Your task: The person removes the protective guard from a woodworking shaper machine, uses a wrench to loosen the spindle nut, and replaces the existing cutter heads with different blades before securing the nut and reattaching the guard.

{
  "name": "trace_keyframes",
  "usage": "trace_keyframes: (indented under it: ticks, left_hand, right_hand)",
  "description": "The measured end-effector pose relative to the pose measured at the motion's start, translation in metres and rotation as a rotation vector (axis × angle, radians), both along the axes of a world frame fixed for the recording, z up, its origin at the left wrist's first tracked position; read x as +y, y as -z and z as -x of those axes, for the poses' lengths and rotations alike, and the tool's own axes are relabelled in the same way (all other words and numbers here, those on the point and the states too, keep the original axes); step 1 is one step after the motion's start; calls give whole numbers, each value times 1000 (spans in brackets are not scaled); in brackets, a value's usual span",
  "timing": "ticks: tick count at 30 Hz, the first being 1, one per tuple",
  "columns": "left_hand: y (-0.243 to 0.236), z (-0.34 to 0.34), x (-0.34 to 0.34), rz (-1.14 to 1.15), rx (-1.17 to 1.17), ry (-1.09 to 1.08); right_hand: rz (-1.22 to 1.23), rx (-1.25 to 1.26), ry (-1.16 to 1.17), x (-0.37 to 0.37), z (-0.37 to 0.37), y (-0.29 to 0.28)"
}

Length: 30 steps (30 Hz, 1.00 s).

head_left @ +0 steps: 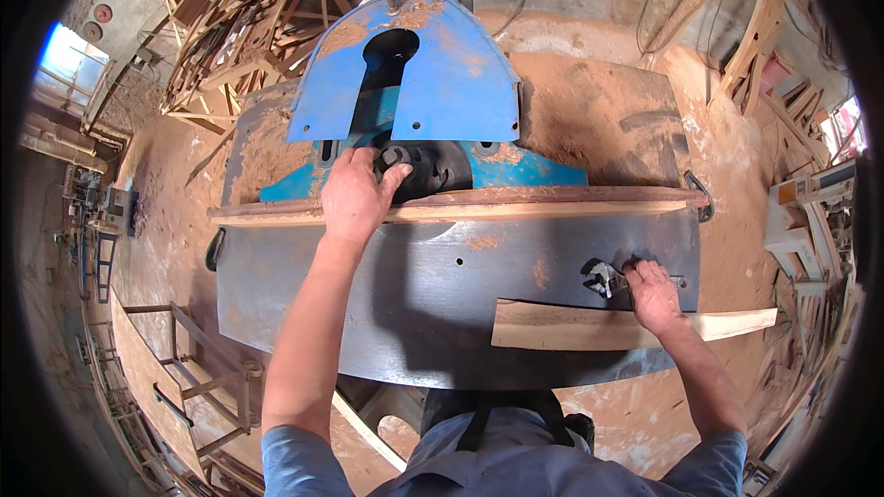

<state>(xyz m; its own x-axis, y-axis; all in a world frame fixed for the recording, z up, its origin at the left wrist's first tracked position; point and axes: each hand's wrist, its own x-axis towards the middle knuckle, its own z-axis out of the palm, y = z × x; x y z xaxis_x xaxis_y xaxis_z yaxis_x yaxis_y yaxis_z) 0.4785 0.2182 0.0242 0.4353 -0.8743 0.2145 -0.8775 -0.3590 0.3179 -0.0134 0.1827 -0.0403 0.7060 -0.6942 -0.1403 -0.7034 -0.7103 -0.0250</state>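
Note:
My left hand [354, 189] reaches over the wooden fence to the dark cutter head [431, 173] of a woodworking machine. Its thumb and fingers close round the nut-like top [394, 157] of the spindle. At the right of the grey metal table [460, 290], my right hand [655, 294] is closed over the handle of an adjustable wrench [603, 278]. The wrench's jaws point left and its handle end shows past my fingers. Just below lies a pale, slightly curved board [562, 327], its right end jutting beyond the table; my right wrist passes over it.
A blue metal hood [460, 83] with a keyhole slot stands behind the cutter. The long wooden fence [571, 209] crosses the table, clamped at its right end [704, 198]. Sawdust [589, 120] covers the rear table. Scrap wood [230, 37] is piled back left; a wooden-topped stand [152, 387] is lower left.

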Motion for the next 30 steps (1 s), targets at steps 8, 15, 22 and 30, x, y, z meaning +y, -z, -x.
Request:
trace_keyframes:
  ticks: [8,15,22,30]
  left_hand:
    - [-3,-2,-4,73,19,130]
    - [3,-21,-7,148,29,318]
    - [-2,-27,-3,125,61,354]
    - [28,-44,120,398,235,-211]
  right_hand:
    - [-231,-9,160,-5,1,-12]
    - [-491,-145,285,-9,6,-26]
    - [-1136,-454,524,2,-105,-107]
    - [-1480,-686,543,-3,-261,-105]
